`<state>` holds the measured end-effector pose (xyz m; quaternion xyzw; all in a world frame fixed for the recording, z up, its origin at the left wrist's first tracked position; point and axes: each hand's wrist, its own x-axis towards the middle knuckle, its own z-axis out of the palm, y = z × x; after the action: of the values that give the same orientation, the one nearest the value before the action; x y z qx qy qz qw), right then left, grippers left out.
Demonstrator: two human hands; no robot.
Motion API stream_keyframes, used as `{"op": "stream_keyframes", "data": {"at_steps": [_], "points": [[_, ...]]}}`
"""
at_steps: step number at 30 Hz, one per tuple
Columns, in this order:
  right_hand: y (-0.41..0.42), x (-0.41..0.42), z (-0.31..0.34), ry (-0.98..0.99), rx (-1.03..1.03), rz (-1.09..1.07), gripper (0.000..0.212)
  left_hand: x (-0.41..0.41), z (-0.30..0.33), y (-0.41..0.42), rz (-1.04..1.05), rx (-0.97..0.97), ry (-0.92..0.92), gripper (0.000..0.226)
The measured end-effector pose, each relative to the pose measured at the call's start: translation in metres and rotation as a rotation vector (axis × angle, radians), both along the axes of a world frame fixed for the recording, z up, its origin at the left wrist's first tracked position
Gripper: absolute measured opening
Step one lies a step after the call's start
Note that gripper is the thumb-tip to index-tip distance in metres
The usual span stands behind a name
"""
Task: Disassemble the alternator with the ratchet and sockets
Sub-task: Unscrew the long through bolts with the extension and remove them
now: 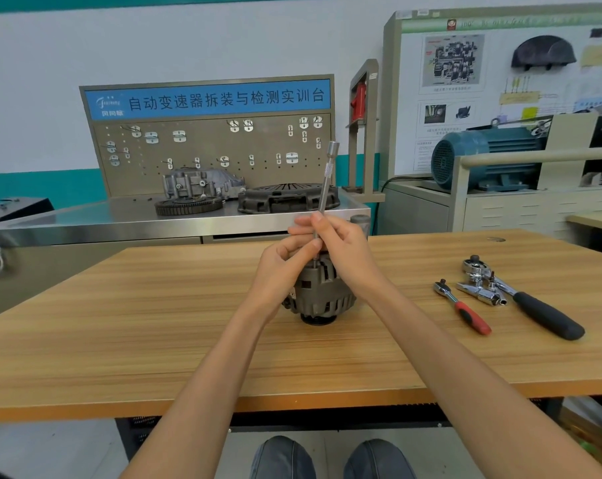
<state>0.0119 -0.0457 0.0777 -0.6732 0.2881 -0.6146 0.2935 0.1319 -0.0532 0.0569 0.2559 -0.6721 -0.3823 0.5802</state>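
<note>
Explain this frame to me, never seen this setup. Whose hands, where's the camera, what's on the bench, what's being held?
There is no robot here. A person wears a wide-angle camera on the head, looking forward and down, so both arms come in from the bottom of the single view. On the wooden table stands the alternator, pulley end down. Both hands work a long extension bar standing nearly upright on top of it: the left hand and the right hand pinch its lower shaft. To the right lie a red-handled ratchet, a black-handled ratchet and loose sockets. The steel bench behind holds unrelated training parts.
</note>
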Motion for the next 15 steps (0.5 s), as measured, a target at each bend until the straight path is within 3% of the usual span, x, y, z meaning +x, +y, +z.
{"op": "stream_keyframes", "data": {"at_steps": [4,12,15], "points": [[0.0020,0.0018,0.0001,0.034,0.032,0.014,0.033,0.0014,0.0014,-0.0016,-0.002,0.020,-0.001,0.014],[0.0034,0.0049,-0.0016,-0.058,0.036,-0.001,0.008,-0.0081,-0.0020,-0.0033,0.095,0.028,0.021,0.009],[0.0028,0.0039,-0.0019,-0.024,0.004,-0.009,0.011,-0.0057,-0.0018,-0.0016,0.055,0.026,0.034,0.011]]}}
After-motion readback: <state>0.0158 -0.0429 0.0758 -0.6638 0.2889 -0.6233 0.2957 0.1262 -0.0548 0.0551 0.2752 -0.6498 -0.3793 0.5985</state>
